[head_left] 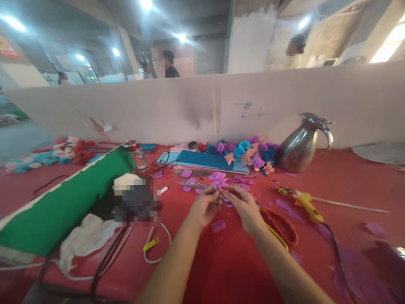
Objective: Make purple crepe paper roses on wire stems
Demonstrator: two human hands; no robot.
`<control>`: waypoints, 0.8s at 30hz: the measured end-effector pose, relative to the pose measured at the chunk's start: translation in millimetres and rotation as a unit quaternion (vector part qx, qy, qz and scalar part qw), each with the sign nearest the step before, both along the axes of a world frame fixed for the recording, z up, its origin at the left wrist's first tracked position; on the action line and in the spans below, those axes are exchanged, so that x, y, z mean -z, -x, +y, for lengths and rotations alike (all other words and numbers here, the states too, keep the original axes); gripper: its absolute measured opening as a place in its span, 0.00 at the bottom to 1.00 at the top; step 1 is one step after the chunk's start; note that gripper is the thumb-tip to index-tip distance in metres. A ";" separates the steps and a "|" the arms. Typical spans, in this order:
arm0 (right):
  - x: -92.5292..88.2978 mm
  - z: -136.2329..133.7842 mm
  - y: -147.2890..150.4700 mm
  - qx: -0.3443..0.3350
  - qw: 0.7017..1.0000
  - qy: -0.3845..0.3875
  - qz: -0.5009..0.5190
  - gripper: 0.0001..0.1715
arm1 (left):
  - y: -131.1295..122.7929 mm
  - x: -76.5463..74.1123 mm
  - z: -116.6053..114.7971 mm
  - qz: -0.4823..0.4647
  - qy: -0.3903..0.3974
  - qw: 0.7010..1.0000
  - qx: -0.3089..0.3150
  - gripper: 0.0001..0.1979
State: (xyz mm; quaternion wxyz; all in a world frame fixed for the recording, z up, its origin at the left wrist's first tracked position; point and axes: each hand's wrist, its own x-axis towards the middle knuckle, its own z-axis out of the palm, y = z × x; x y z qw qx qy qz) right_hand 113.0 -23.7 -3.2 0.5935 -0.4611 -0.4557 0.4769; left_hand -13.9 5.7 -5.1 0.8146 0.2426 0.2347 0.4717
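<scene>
Red table (205, 274), kinda smudged off-white partition (152, 105) running right behind it, few scribbles (244, 109) on that. Chunky pale pillar (253, 40) farther back, super bright ceiling lights (182, 38), window (389, 45) glowing upper right.

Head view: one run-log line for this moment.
left hand: pinching purple piece | right hand: pinching same piece | to right: yellow glue gun | beyond hands: flowers, metal jug

A small pinkish-purple piece (222, 188) is pinched between both hands (206, 207).
</scene>
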 end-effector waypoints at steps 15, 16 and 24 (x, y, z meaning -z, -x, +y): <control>9.2 -4.8 -0.7 0.009 0.990 0.022 0.136 0.12 | -15.9 3.0 -7.8 0.103 -0.042 0.994 -0.013 0.06; 10.9 -4.4 -0.7 0.010 0.989 0.021 0.145 0.12 | -15.7 2.7 -7.8 0.131 -0.060 0.989 -0.033 0.06; 16.1 -2.0 -1.8 -0.022 0.977 0.027 0.209 0.14 | -15.3 0.2 -6.2 0.266 -0.152 0.937 -0.170 0.05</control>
